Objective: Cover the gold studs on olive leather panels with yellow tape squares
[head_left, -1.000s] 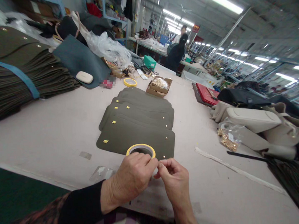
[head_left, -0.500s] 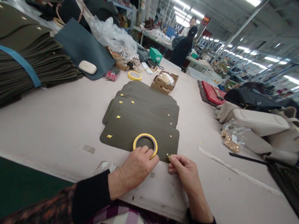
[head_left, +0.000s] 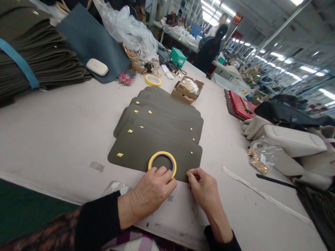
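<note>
My left hand (head_left: 155, 186) is closed on a roll of yellow tape (head_left: 162, 154), which stands tilted over the front olive-green panel (head_left: 138, 150). My right hand (head_left: 204, 184) pinches at that panel's near right corner. Its fingertips hide the small metal stud there and the piece of yellow tape they held a moment ago. Another metal stud (head_left: 192, 153) shows farther up the panel's right side. Several similar panels lie overlapped behind it, with small yellow tape pieces (head_left: 119, 155) on their left side and bare studs on their right.
A second yellow tape roll (head_left: 153, 80) and a cardboard box of gold chain (head_left: 187, 89) lie beyond the panels. Strapped olive pieces (head_left: 39, 64) are stacked at left. Beige bags (head_left: 291, 135) and a white strip (head_left: 263, 193) lie at right. A person (head_left: 209, 51) is in the background.
My right fingertips have moved slightly onto the panel's corner, covering the stud and the tape piece seen before. My left hand keeps the tape roll in nearly the same place. The view has shifted slightly.
</note>
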{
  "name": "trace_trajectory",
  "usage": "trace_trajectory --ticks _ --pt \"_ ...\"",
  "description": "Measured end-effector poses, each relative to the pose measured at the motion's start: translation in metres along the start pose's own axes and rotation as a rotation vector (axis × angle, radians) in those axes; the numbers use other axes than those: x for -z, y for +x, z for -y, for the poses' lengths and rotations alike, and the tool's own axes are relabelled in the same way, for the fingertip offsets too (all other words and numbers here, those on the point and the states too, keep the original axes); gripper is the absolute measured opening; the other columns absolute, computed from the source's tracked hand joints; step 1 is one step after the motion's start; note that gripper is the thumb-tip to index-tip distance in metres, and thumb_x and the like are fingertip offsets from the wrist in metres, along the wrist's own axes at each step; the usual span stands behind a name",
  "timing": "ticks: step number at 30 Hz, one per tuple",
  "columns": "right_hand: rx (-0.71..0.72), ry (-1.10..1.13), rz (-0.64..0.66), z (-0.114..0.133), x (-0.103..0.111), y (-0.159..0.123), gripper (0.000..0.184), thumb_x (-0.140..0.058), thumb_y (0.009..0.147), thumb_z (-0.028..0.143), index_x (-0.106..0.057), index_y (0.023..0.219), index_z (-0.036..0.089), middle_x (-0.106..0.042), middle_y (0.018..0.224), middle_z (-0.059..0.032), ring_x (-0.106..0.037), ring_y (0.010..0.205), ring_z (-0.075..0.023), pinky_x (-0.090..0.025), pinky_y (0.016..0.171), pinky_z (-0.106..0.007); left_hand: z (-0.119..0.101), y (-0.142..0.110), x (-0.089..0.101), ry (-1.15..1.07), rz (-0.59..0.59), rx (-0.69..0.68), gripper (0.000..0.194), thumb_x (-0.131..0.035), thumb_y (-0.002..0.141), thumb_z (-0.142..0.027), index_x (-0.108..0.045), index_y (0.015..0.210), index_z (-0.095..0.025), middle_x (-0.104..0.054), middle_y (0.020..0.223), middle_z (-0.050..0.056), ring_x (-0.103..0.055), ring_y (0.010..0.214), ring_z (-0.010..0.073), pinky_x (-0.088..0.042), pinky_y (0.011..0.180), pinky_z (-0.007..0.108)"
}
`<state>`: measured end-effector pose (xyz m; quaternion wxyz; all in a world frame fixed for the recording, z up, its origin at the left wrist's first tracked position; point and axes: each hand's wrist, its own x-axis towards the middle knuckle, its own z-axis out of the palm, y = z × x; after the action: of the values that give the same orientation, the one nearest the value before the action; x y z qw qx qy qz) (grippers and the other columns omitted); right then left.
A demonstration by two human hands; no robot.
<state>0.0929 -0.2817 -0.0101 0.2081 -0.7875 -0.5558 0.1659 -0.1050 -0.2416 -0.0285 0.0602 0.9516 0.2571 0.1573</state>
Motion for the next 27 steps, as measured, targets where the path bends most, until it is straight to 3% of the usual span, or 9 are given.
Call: trace_trajectory --ticks 4,7,10,13,16,23,27 --pt "0.161 -0.170 -0.109 -0.006 0.011 -0.004 0.029 -0.056 0.087 0.036 -0.061 0.109 0.018 -0.064 0.056 0.0029 -0.061 0.049 -0.0167 -0.044 0.052 -0.026 0.002 -0.001 -0.001 -0.027 -0.004 0.002 0.007 -0.058 0.089 -0.020 -0.051 0.088 -0.019 -0.055 0.091 0.003 -0.047 0.082 0.0217 -0.036 0.064 0.035" --pt "0.429 -0.216 -0.184 -0.013 0.019 -0.010 0.017 -0.049 0.094 0.029 -0.062 0.096 0.018 -0.068 0.074 -0.0033 -0.064 0.063 -0.0155 -0.048 0.061 -0.026 0.002 -0.001 -0.003 -0.045 -0.014 0.008 0.008 -0.059 0.088 -0.021 -0.052 0.087 -0.019 -0.054 0.090 0.003 -0.047 0.081 0.0215 -0.036 0.064 0.035" --pt "0.698 -0.329 -0.124 -0.017 0.019 -0.013 0.019 -0.044 0.096 0.017 -0.062 0.092 0.018 -0.067 0.083 -0.0068 -0.064 0.077 -0.0168 -0.050 0.072 -0.028 0.002 0.000 -0.004 -0.051 -0.027 0.014 0.006 -0.058 0.089 -0.021 -0.053 0.087 -0.019 -0.054 0.089 0.003 -0.047 0.082 0.0211 -0.036 0.066 0.034" --pt "0.783 -0.451 -0.063 -0.018 0.012 -0.009 0.020 -0.043 0.095 0.013 -0.063 0.096 0.016 -0.066 0.085 -0.0089 -0.062 0.079 -0.0186 -0.050 0.074 -0.030 0.002 0.000 -0.003 -0.054 -0.036 0.015 0.005 -0.057 0.090 -0.021 -0.053 0.087 -0.019 -0.054 0.088 0.003 -0.046 0.082 0.0204 -0.036 0.066 0.034" --pt "0.712 -0.482 0.002 -0.013 0.008 -0.001 0.021 -0.043 0.093 0.011 -0.064 0.091 0.016 -0.066 0.082 -0.0087 -0.062 0.076 -0.0190 -0.049 0.071 -0.030 0.003 -0.001 -0.003 -0.060 -0.038 0.015 0.005 -0.055 0.091 -0.020 -0.054 0.086 -0.019 -0.054 0.088 0.003 -0.046 0.081 0.0198 -0.036 0.066 0.033" --pt "0.226 -0.371 0.193 0.018 0.016 0.022 0.025 -0.050 0.085 0.015 -0.064 0.064 0.019 -0.069 0.065 -0.0043 -0.061 0.057 -0.0151 -0.038 0.056 -0.024 0.002 0.000 -0.001 -0.090 -0.020 0.037 0.003 -0.055 0.089 -0.017 -0.056 0.087 -0.018 -0.057 0.090 0.004 -0.050 0.083 0.0217 -0.043 0.068 0.034" --pt "0.161 -0.264 0.208 0.024 0.024 0.019 0.022 -0.050 0.082 0.014 -0.066 0.067 0.019 -0.070 0.067 -0.0041 -0.061 0.060 -0.0153 -0.037 0.056 -0.024 0.003 -0.002 0.007 -0.183 -0.156 0.058 0.013 -0.048 0.091 -0.014 -0.060 0.094 -0.019 -0.062 0.089 0.004 -0.055 0.080 0.0200 -0.049 0.070 0.034"
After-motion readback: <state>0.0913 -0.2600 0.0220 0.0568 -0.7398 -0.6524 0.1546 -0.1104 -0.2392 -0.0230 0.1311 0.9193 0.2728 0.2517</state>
